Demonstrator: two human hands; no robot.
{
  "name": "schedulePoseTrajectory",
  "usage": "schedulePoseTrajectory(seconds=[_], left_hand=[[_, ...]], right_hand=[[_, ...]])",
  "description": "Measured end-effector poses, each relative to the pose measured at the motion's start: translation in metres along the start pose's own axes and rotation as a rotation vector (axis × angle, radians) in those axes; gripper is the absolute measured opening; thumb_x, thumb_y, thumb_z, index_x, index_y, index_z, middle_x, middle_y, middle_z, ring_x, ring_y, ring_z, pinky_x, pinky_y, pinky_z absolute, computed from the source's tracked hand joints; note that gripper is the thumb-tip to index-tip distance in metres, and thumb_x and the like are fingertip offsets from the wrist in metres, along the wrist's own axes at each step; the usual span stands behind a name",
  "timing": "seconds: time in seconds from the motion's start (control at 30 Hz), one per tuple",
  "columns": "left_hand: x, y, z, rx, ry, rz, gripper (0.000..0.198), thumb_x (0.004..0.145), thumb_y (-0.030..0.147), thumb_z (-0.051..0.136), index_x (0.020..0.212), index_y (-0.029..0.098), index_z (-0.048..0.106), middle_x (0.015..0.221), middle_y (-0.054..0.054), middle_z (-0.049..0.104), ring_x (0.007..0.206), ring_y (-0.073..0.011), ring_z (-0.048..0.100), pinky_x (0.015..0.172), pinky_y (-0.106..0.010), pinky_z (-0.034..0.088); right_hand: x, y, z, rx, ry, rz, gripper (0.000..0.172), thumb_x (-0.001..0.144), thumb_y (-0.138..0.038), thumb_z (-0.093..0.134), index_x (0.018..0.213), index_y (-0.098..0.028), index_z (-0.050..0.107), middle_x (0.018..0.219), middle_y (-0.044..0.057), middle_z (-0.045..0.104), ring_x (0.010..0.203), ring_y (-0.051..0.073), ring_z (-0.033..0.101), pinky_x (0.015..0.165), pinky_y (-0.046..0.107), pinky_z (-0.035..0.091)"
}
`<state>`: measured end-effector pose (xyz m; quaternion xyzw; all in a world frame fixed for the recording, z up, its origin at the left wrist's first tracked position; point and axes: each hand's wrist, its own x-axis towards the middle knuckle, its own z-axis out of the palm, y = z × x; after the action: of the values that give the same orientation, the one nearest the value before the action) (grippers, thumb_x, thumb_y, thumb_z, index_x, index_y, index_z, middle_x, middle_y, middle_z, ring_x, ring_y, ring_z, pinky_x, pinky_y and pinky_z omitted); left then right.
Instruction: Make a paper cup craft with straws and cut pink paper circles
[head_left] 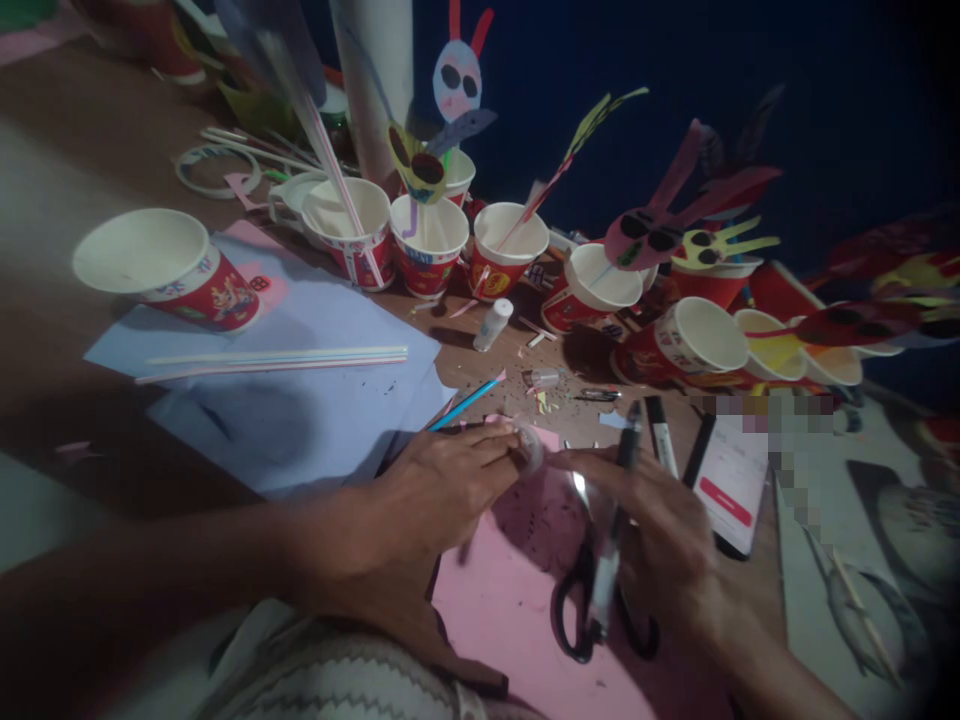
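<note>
The person's left hand [442, 490] pinches a small, pale curled scrap [530, 447] at its fingertips, just above pink paper [510, 620]. The right hand [664, 530] reaches in from the other side, fingers extended and almost touching the scrap. A dark pen [613, 530] crosses that hand, though its grip is hard to tell. Black-handled scissors [592, 625] lie below. Farther off, striped straws [274, 362] rest on blue paper [292, 340], before red-and-white paper cups [427, 245] topped with paper masks [652, 230].

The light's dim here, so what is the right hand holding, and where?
The right hand holds black-handled scissors around the middle, above the handles; the exact grip is hard to tell.
</note>
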<state>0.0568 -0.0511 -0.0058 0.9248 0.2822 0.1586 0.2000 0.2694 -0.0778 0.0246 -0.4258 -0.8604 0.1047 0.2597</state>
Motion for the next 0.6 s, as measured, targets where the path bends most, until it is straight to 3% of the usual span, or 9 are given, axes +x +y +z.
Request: schedulePoseTrajectory(seconds=[0.1, 0.17, 0.3, 0.43, 0.6], left_hand=[[0.000, 0.003, -0.002, 0.029, 0.023, 0.015, 0.034, 0.081, 0.009, 0.035, 0.111, 0.008, 0.051, 0.120, -0.011, 0.055, 0.117, -0.0182, 0.044, 0.102, -0.030, 0.031], [0.001, 0.005, -0.004, 0.047, 0.005, -0.001, 0.035, 0.082, 0.008, 0.034, 0.113, 0.007, 0.050, 0.121, -0.010, 0.055, 0.118, -0.0178, 0.044, 0.102, -0.029, 0.030], [0.001, 0.007, -0.004, 0.055, -0.049, -0.046, 0.037, 0.082, 0.009, 0.036, 0.116, 0.009, 0.048, 0.125, -0.010, 0.052, 0.119, -0.0163, 0.042, 0.103, -0.029, 0.028], [-0.003, 0.011, -0.002, 0.050, -0.084, -0.074, 0.041, 0.082, 0.013, 0.038, 0.122, 0.009, 0.043, 0.132, -0.011, 0.044, 0.126, -0.0208, 0.033, 0.103, -0.035, 0.026], [-0.012, 0.041, -0.007, 0.122, -0.086, -0.198, 0.045, 0.084, 0.022, 0.038, 0.128, 0.009, 0.037, 0.140, -0.013, 0.031, 0.131, -0.0273, 0.020, 0.103, -0.042, 0.023]], right_hand=[[-0.005, 0.004, 0.013, -0.047, -0.105, -0.076, 0.042, 0.073, 0.003, 0.041, 0.108, -0.017, 0.053, 0.104, 0.011, 0.065, 0.099, 0.022, 0.057, 0.081, 0.041, 0.043], [-0.006, 0.005, 0.018, -0.100, -0.153, -0.123, 0.044, 0.072, 0.004, 0.040, 0.108, -0.018, 0.053, 0.107, 0.010, 0.065, 0.102, 0.023, 0.056, 0.083, 0.043, 0.042], [-0.007, 0.006, 0.019, -0.112, -0.160, -0.170, 0.041, 0.072, 0.003, 0.040, 0.105, -0.017, 0.055, 0.108, 0.010, 0.065, 0.104, 0.022, 0.056, 0.084, 0.042, 0.043], [-0.006, 0.007, 0.019, -0.121, -0.167, -0.160, 0.041, 0.071, 0.002, 0.040, 0.104, -0.017, 0.056, 0.106, 0.010, 0.065, 0.105, 0.021, 0.055, 0.088, 0.042, 0.043], [-0.006, 0.007, 0.019, -0.141, -0.169, -0.166, 0.040, 0.073, -0.001, 0.043, 0.107, -0.017, 0.055, 0.104, 0.010, 0.066, 0.103, 0.023, 0.057, 0.088, 0.043, 0.044]])
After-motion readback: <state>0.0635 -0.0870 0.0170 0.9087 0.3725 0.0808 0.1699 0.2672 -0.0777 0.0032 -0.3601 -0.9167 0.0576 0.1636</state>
